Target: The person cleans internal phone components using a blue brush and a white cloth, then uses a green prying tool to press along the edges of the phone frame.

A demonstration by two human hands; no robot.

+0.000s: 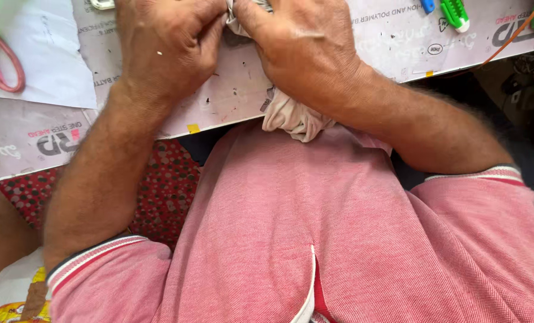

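My left hand (168,45) and my right hand (305,51) are both closed on a pale grey-white cloth (291,116) at the near edge of a white printed board (231,98). The cloth bunches up between the thumbs at the top and hangs in a crumpled fold below my right wrist, over the board's edge. Most of the cloth is hidden under the hands. My pink shirt fills the lower part of the view.
Pink-handled scissors (1,60) lie on a white sheet (46,66) at the far left. A green-and-white tool (455,13) and a small blue item (428,6) sit at the top right, with an orange wire (515,33) beside them. A red dotted fabric (165,185) lies below the board.
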